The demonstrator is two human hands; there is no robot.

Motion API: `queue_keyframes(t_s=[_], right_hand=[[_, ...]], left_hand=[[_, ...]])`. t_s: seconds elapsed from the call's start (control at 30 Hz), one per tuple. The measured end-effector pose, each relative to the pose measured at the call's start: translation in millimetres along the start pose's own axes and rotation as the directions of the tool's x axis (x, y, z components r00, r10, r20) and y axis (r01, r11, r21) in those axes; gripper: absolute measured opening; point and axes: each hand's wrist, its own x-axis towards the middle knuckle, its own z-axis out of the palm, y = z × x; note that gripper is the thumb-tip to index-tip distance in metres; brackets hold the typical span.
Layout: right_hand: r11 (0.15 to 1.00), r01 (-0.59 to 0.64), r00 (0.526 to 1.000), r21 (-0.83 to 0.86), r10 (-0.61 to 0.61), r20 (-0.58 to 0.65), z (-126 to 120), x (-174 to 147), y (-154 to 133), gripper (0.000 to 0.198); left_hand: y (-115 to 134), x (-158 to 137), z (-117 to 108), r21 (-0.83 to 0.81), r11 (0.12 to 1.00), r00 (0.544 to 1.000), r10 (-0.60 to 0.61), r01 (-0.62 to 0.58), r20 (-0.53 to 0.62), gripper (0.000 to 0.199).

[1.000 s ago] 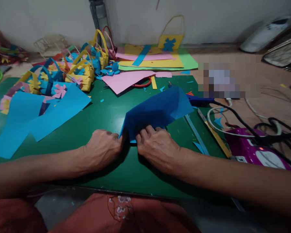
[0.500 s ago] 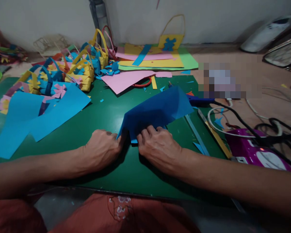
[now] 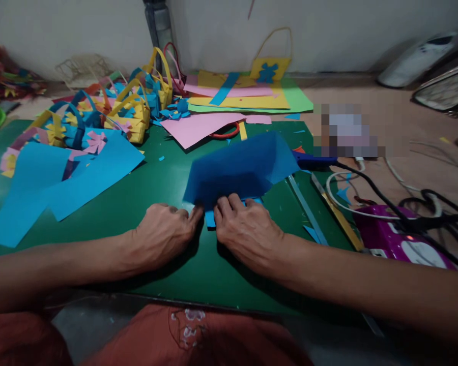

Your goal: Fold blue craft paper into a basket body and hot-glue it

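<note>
Blue paper rises over the bench — right hand curled on its near edge, likely bracing a fold, left hand at its left corner; whether fingers clamp, one cannot tell.

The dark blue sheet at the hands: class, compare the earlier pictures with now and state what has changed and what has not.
The left end of the dark blue sheet has lifted and swung forward. The fingertips of the left hand have shifted slightly right, toward the right hand. The right hand stays on the blue paper; the pink sheet lies as before.
</note>
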Motion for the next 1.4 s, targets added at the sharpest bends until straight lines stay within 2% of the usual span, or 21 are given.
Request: queue_keyframes(t_s=[0.13,0.33,0.43,0.57,0.7,0.93,1.03,1.23,1.4], right_hand=[[0.999,-0.011,1.0,-0.031,0.01,-0.026,0.7,0.3,-0.5,0.028],[1.0,0.001,0.999,-0.018,-0.002,-0.038,2.2,-1.6,-1.1,0.023],[0.999,0.03,0.999,0.027,-0.031,0.03,-4.9,-1.1,5.8,0.019],[0.981,0.046,0.974,0.189,-0.086,0.208,-23.8,4.5,27.2,0.021],[0.979,0.024,0.986,0.203,-0.057,0.157,-30.5,10.9,37.5,0.029],[0.996,0.039,0.992,0.084,-0.049,0.114,-9.4,8.5,20.8,0.024],[0.994,0.051,0.993,0.092,-0.06,0.102,-8.9,9.3,21.0,0.024],[0.975,0.0,0.975,0.224,-0.05,0.215,-29.8,17.9,28.2,0.025],[0.971,-0.05,0.953,0.235,-0.024,0.302,-35.7,24.6,30.1,0.023]], left_hand=[[0.4,5.2,-6.0,0.126,0.992,0.998,-0.027,0.021,0.05,0.032],[-1.1,10.4,-7.8,0.142,0.989,0.995,-0.045,0.033,0.085,0.03],[-1.3,10.4,-8.2,0.145,0.989,0.996,-0.031,0.018,0.089,0.025],[-3.6,12.2,-4.7,0.168,0.985,0.993,-0.05,0.032,0.103,0.023],[-6.9,14.4,2.3,0.209,0.975,0.987,-0.106,0.08,0.119,0.025],[-7.2,13.6,2.0,0.23,0.971,0.984,-0.103,0.067,0.148,0.028],[-7.2,14.2,2.7,0.236,0.97,0.982,-0.105,0.066,0.159,0.025],[-8.2,13.7,4.4,0.209,0.977,0.985,-0.081,0.049,0.149,0.024],[-8.3,14.0,3.3,0.179,0.983,0.985,-0.072,0.043,0.157,0.027]])
